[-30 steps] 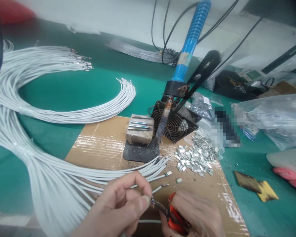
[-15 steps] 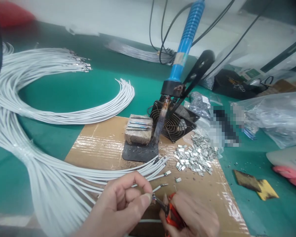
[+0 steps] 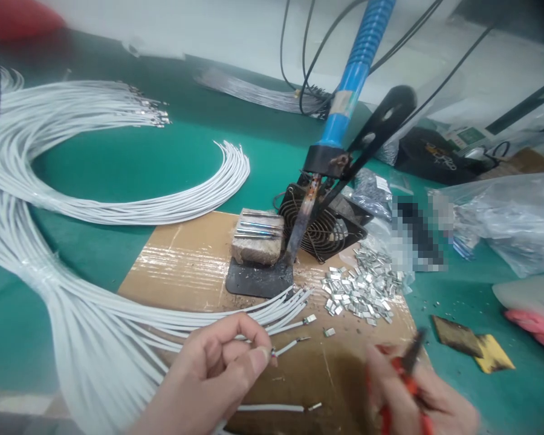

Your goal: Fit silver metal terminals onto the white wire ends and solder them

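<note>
My left hand pinches the end of a white cable at the bottom centre, with small coloured wire tips showing past the thumb. My right hand, blurred, holds red-handled cutters at the lower right, their dark jaws pointing up and apart from the cable. Beside my left fingers lies another cable with a stripped tip. White cables fan out behind my left hand, and one ends in a metal connector. A loose connector rests on the cardboard.
A blue soldering iron stands tilted over a block with solder strips. Behind it sits a black fan. Many metal connectors are piled to the right. Dirty sponges and plastic bags lie further right.
My right hand has moved right with the cutters, away from the wire tips at my left fingers. A cable with a metal tip now shows at the bottom. The view has shifted slightly.
</note>
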A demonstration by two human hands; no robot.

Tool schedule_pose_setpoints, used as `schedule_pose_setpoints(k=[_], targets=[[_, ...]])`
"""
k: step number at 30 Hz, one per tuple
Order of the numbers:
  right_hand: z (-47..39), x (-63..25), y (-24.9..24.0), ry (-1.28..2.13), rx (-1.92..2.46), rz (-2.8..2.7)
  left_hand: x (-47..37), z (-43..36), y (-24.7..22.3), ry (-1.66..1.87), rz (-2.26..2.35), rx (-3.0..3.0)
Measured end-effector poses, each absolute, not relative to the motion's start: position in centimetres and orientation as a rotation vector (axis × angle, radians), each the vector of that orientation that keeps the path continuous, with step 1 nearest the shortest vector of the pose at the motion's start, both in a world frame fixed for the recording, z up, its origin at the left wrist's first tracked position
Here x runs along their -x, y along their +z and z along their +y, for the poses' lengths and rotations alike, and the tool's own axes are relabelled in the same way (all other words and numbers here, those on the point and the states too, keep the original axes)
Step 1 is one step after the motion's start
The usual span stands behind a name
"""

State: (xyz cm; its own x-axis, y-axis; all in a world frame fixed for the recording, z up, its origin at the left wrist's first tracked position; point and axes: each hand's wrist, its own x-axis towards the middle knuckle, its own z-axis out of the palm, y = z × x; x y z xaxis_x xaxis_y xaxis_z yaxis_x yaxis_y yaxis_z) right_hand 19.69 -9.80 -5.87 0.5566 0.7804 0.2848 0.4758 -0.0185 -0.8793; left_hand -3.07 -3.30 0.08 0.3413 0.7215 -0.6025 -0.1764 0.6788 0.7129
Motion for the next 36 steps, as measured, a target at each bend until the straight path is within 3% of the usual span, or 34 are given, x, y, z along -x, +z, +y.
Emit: schedule_pose_setpoints(k=[12, 36], targets=[[-8.8, -16.2, -6.2, 0.374, 1.441, -1.783, 3.7, -3.8, -0.6, 0.661, 0.922, -0.599], [-8.2, -16.7, -5.4, 0.256, 1.318, -1.89, 3.5, -3.8, -0.5, 0.625, 0.917, -0.614]])
